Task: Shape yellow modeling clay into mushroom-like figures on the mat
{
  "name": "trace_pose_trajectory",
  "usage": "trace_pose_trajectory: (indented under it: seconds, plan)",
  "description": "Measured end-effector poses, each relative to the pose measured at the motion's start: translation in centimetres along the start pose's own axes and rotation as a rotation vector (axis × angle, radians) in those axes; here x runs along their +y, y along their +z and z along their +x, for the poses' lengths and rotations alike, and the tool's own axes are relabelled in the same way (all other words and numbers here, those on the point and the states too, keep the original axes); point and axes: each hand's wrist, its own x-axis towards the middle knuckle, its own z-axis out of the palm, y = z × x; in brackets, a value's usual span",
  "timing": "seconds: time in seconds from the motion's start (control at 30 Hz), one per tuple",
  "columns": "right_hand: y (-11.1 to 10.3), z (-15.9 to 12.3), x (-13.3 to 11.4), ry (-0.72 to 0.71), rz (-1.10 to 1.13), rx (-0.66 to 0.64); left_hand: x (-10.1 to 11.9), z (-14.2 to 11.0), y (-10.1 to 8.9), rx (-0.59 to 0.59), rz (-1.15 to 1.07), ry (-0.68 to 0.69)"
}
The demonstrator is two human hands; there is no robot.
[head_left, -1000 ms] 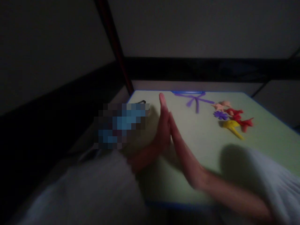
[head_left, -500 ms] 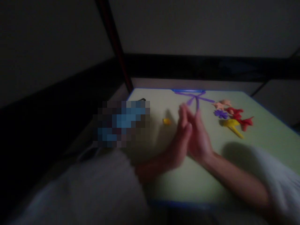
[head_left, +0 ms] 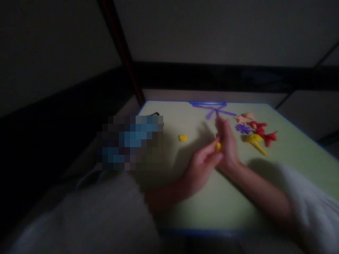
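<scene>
1. Yellow piece (head_left: 218, 146), small, head view: sits between the two hands, at the left fingertips and against the right palm. Clock directions below run from here, 12 toward the far table edge.
2. Left hand (head_left: 202, 168): comes in from 8 o'clock, fingers and thumb narrow, on either side of the piece. Blur; can't tell if it's a firm pinch or just contact.
3. Right hand (head_left: 229, 144): comes in from 4 o'clock, palm turned to the left hand, fingers straight and held together, not curled round anything.
4. Yellow lump (head_left: 182, 138): loose on the pale green table (head_left: 225, 208), 9 to 10 o'clock, near the left hand, not touched.
5. Purple strip figure (head_left: 209, 113): 12 o'clock, by the blue-rimmed far edge, partly behind right fingertips.
6. Pink pieces (head_left: 241, 119): between 1 and 2. Purple flower (head_left: 243, 128): 2, just below them.
7. Red shapes (head_left: 270, 138): 2 to 3. Yellow stemmed shape (head_left: 254, 140): 3, beside them.
8. Blue pixelated item (head_left: 135, 135): 9, well apart; details masked.
9. Pale sleeves (head_left: 106, 215): 8 and 4. Dim light, soft focus.
</scene>
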Motion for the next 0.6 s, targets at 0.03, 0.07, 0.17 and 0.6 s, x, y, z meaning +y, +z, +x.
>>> trace_pose_trajectory:
  seconds: [0.03,0.07,0.17,0.6]
  plan:
    - [-0.1,0.0,0.3,-0.002,0.003,-0.016,-0.1,0.5,-0.5,0.033,-0.019,0.000]
    - [-0.1,-0.1,0.4,0.004,0.015,-0.045,-0.1,1.0,-1.1,0.061,-0.035,-0.007]
    - [-0.3,-0.3,-0.2,-0.001,0.047,-0.215,0.5,2.1,-2.9,0.048,-0.060,-0.046]
    - [-1.7,-0.1,-3.0,-0.544,-0.421,-0.595,2.5,3.3,-5.1,-0.063,-0.053,-0.038]
